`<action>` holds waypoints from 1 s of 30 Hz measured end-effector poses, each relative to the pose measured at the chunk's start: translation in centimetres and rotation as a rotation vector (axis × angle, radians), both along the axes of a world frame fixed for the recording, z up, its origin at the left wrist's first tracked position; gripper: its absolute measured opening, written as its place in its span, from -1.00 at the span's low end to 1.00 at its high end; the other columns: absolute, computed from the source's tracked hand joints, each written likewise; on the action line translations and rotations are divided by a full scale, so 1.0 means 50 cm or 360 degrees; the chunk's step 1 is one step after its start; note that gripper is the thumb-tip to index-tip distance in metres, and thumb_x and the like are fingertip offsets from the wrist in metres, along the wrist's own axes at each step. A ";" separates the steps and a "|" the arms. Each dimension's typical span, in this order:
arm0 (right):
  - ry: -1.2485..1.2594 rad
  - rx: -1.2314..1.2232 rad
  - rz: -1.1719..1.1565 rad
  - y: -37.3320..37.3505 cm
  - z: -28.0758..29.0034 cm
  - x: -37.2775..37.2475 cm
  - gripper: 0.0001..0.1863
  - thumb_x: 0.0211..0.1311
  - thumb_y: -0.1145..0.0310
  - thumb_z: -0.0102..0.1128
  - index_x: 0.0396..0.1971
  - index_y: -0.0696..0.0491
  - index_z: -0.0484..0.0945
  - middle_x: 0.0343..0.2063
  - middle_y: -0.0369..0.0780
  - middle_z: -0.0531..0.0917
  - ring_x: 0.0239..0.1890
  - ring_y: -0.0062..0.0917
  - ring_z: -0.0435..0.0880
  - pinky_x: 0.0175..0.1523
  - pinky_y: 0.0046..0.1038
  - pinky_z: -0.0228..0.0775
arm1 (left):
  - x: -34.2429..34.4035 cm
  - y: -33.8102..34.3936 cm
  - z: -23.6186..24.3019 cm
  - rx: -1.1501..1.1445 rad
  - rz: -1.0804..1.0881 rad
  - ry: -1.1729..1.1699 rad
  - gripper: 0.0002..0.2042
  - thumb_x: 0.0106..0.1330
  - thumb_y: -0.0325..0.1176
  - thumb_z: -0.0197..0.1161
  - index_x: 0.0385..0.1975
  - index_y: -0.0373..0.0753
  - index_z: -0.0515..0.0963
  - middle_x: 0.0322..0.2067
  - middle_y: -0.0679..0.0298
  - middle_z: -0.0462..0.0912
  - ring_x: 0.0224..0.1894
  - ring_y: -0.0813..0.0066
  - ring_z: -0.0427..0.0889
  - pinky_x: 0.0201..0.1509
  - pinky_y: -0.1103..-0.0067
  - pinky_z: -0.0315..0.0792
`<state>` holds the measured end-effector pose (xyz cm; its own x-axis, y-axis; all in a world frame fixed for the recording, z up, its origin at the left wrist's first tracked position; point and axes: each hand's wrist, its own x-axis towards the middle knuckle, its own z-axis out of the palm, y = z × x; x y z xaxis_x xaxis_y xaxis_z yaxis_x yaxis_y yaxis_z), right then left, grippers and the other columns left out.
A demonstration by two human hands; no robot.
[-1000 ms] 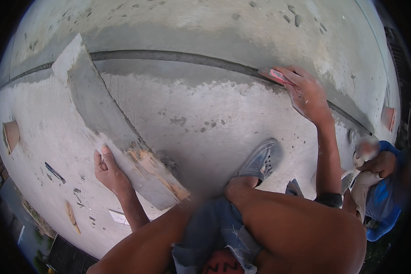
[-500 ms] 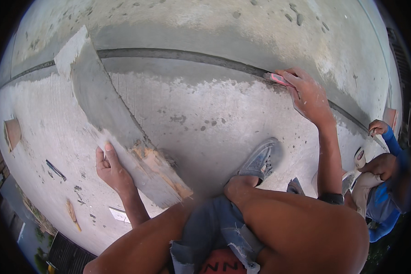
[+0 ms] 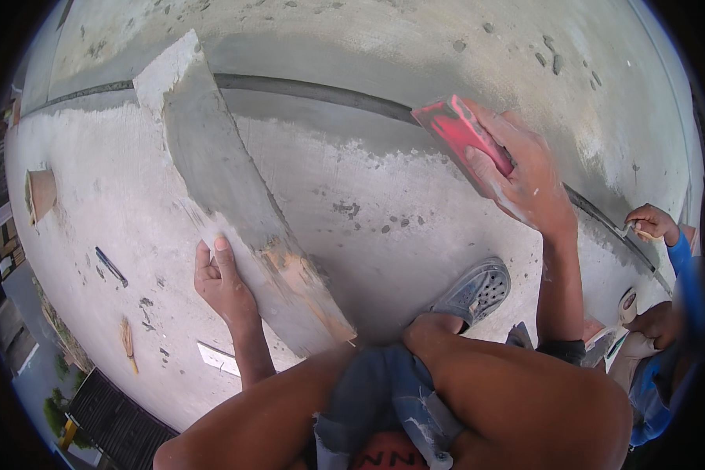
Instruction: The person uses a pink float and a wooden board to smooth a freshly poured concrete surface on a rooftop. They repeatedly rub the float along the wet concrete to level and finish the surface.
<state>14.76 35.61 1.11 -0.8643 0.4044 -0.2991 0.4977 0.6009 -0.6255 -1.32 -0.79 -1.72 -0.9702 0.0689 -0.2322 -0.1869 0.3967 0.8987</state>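
Observation:
A long worn wooden board (image 3: 231,176) slants from upper left down to my left knee, its face smeared with grey mortar and its lower part splintered. My left hand (image 3: 229,283) grips its left edge, fingers curled and thumb against it. In my right hand (image 3: 525,168) is a red scraper (image 3: 462,137), a flat wide blade with a raised ridge handle. It is tilted, its broad face showing, over the dark groove (image 3: 321,92) that crosses the concrete floor. Whether the blade touches the floor I cannot tell. Damp grey mortar borders the groove on both sides.
Beyond my shoe (image 3: 478,291), at right, a co-worker's hand (image 3: 654,223) holds a thin tool by the same groove. A dark pen-like stick (image 3: 111,266), a small brush (image 3: 128,345), a white flat piece (image 3: 218,357) and a brown block (image 3: 42,193) lie at left.
My right hand has turned the scraper from edge-on to showing its broad red face and shifted slightly left in the picture. The whole view has shifted; my left hand keeps its hold on the board.

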 end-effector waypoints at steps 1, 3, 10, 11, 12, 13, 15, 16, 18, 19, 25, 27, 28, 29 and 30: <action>0.0252 -0.0414 -0.0248 -0.015 -0.013 0.000 -0.45 0.32 0.29 0.23 0.31 0.11 0.53 0.11 -0.06 0.65 0.08 -0.25 0.66 0.19 -0.33 0.46 | 0.003 -0.011 0.006 -0.0020 0.0020 -0.0004 -0.59 0.60 -0.27 0.20 0.16 -0.56 0.46 -0.23 0.07 0.78 -0.29 0.60 0.72 -0.21 0.73 0.55; 0.0736 -0.1148 -0.0819 -0.027 -0.028 0.057 -0.36 0.29 0.26 0.21 0.36 0.16 0.45 0.16 -0.09 0.65 0.17 -0.29 0.65 0.32 -0.33 0.38 | -0.006 0.018 0.001 0.0041 0.0008 -0.0044 -0.60 0.60 -0.27 0.20 0.15 -0.55 0.47 -0.23 0.08 0.78 -0.30 0.61 0.71 -0.22 0.73 0.55; 0.0965 -0.3175 -0.1317 -0.178 -0.191 0.156 -0.32 0.62 -0.03 -0.09 0.49 0.17 0.28 0.31 -0.09 0.53 0.29 -0.38 0.55 0.41 -0.29 0.36 | -0.015 -0.031 -0.012 0.0000 0.0163 0.0012 -0.61 0.60 -0.25 0.19 0.14 -0.52 0.49 -0.25 0.09 0.78 -0.31 0.60 0.72 -0.25 0.72 0.56; 0.0923 -0.3099 -0.1379 -0.198 -0.187 0.142 -0.31 0.64 -0.05 -0.13 0.48 0.16 0.28 0.31 -0.10 0.54 0.27 -0.37 0.57 0.40 -0.29 0.37 | -0.017 -0.030 -0.012 -0.0010 0.0168 0.0009 -0.61 0.60 -0.25 0.19 0.14 -0.52 0.49 -0.25 0.09 0.78 -0.32 0.61 0.72 -0.26 0.72 0.56; 0.0897 -0.3122 -0.1353 -0.207 -0.187 0.133 -0.32 0.64 -0.04 -0.13 0.48 0.16 0.28 0.31 -0.10 0.53 0.26 -0.38 0.57 0.38 -0.30 0.39 | -0.020 -0.028 -0.010 -0.0016 0.0174 0.0005 -0.61 0.61 -0.24 0.19 0.14 -0.52 0.49 -0.25 0.09 0.78 -0.33 0.61 0.72 -0.26 0.72 0.56; 0.0872 -0.3146 -0.1327 -0.214 -0.191 0.127 -0.32 0.64 -0.04 -0.12 0.49 0.16 0.27 0.32 -0.11 0.52 0.26 -0.39 0.57 0.37 -0.31 0.41 | -0.022 -0.026 -0.009 -0.0022 0.0180 0.0002 -0.61 0.61 -0.24 0.19 0.14 -0.52 0.49 -0.26 0.09 0.78 -0.33 0.61 0.73 -0.27 0.73 0.56; 0.0889 -0.3252 -0.1243 -0.217 -0.225 0.137 -0.33 0.64 -0.01 -0.12 0.50 0.16 0.24 0.35 -0.13 0.49 0.26 -0.40 0.56 0.34 -0.32 0.44 | -0.024 -0.027 -0.007 -0.0029 0.0119 0.0023 -0.61 0.61 -0.24 0.18 0.13 -0.51 0.50 -0.26 0.10 0.78 -0.35 0.62 0.72 -0.28 0.73 0.56; 0.0931 -0.3329 -0.1186 -0.211 -0.252 0.145 -0.33 0.64 0.00 -0.11 0.51 0.16 0.21 0.38 -0.14 0.46 0.27 -0.41 0.55 0.32 -0.32 0.47 | -0.026 -0.026 -0.006 -0.0030 0.0089 0.0032 -0.62 0.61 -0.24 0.18 0.13 -0.50 0.50 -0.26 0.10 0.78 -0.36 0.62 0.72 -0.29 0.73 0.56; 0.0915 -0.3220 -0.1161 -0.207 -0.279 0.156 -0.32 0.62 0.02 -0.09 0.51 0.17 0.21 0.37 -0.15 0.46 0.26 -0.41 0.56 0.28 -0.32 0.50 | -0.025 -0.027 -0.005 -0.0031 0.0101 0.0048 -0.63 0.61 -0.24 0.18 0.12 -0.49 0.51 -0.27 0.11 0.78 -0.36 0.63 0.72 -0.29 0.73 0.56; 0.0861 -0.3022 -0.1201 -0.202 -0.255 0.139 -0.33 0.61 0.01 -0.07 0.49 0.17 0.24 0.34 -0.15 0.49 0.23 -0.41 0.58 0.26 -0.33 0.52 | -0.025 -0.027 -0.007 -0.0030 0.0107 0.0051 -0.63 0.61 -0.25 0.17 0.12 -0.49 0.51 -0.27 0.11 0.78 -0.36 0.63 0.72 -0.29 0.73 0.56; 0.0904 -0.2258 -0.0830 -0.153 -0.176 0.081 -0.47 0.48 0.20 0.22 0.33 0.15 0.50 0.11 -0.22 0.65 0.04 -0.48 0.66 0.16 -0.40 0.55 | -0.025 -0.023 -0.019 -0.0043 0.0121 0.0006 -0.64 0.61 -0.25 0.17 0.11 -0.49 0.51 -0.26 0.12 0.78 -0.35 0.62 0.72 -0.28 0.72 0.56; 0.0849 -0.1578 -0.0638 -0.140 -0.188 0.079 -0.52 0.36 0.30 0.35 0.23 0.14 0.59 0.01 -0.22 0.67 -0.05 -0.50 0.66 0.07 -0.44 0.54 | -0.027 -0.024 -0.020 -0.0045 0.0118 -0.0007 -0.64 0.61 -0.25 0.17 0.10 -0.49 0.51 -0.26 0.13 0.78 -0.35 0.62 0.72 -0.27 0.72 0.56; 0.0808 -0.1121 -0.0539 -0.138 -0.196 0.068 -0.53 0.29 0.34 0.42 0.18 0.15 0.63 -0.03 -0.21 0.65 -0.09 -0.49 0.66 0.01 -0.46 0.53 | -0.026 -0.029 -0.020 -0.0058 0.0125 -0.0008 -0.64 0.61 -0.25 0.17 0.10 -0.49 0.51 -0.25 0.13 0.78 -0.34 0.62 0.71 -0.26 0.72 0.56; 0.0761 -0.0665 -0.0438 -0.140 -0.201 0.057 -0.54 0.22 0.38 0.49 0.13 0.16 0.67 -0.06 -0.19 0.64 -0.14 -0.49 0.65 -0.05 -0.48 0.53 | -0.025 -0.031 -0.017 -0.0062 0.0128 -0.0007 -0.65 0.61 -0.25 0.17 0.10 -0.49 0.51 -0.25 0.13 0.78 -0.34 0.63 0.71 -0.26 0.72 0.56; 0.0765 -0.0405 -0.0421 -0.141 -0.198 0.050 -0.56 0.22 0.40 0.48 0.10 0.15 0.68 -0.11 -0.19 0.62 -0.16 -0.47 0.64 -0.09 -0.47 0.52 | -0.026 -0.024 -0.015 -0.0050 0.0119 -0.0019 -0.65 0.61 -0.25 0.17 0.10 -0.49 0.51 -0.25 0.13 0.78 -0.33 0.63 0.71 -0.25 0.72 0.56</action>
